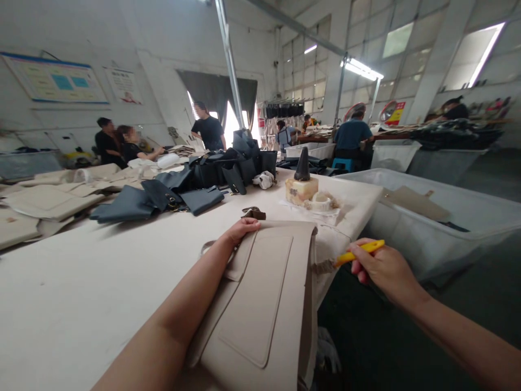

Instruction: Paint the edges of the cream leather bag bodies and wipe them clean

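A beige bag [260, 293] lies on the near edge of the white table, its right side edge hanging over the corner. My left hand [243, 229] grips the bag's far end, fingers closed over it. My right hand [382, 269] holds a brush [360, 252] by its yellow handle. The brush's bristles touch or nearly touch the bag's right edge. Beyond the bag stands a block [302, 191] with a black cone [303, 164] on it, beside a small round pot [321, 202]. A small dark brown piece [254, 213] lies just past my left hand.
Dark blue bag pieces [163, 195] are heaped across the table [101, 282], and beige pieces [52, 203] are stacked at far left. A white plastic bin [427, 198] stands at the right, against the table's side. Several people work in the background.
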A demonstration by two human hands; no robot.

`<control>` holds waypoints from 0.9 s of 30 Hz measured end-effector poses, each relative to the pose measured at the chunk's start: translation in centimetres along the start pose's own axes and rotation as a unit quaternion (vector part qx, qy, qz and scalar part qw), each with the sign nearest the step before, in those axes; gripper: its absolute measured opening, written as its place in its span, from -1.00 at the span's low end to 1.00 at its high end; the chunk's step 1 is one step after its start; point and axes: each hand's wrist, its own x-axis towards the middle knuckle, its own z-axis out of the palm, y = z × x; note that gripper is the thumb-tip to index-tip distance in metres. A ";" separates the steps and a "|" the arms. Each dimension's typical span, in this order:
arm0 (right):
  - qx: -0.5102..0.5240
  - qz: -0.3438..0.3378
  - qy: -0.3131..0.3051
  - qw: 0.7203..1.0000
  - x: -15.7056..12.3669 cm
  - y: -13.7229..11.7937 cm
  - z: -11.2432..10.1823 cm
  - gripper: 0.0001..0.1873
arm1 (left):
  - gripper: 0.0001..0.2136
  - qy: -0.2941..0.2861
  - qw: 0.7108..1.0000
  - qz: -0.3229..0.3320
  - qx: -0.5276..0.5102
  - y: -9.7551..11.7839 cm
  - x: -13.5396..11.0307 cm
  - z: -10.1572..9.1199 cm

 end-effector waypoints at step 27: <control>0.019 -0.047 0.063 0.997 1.8 -1.1 0.8 -0.50 | -0.60 -0.003 1.000 0.009 0.010 -0.1 0.2 0.0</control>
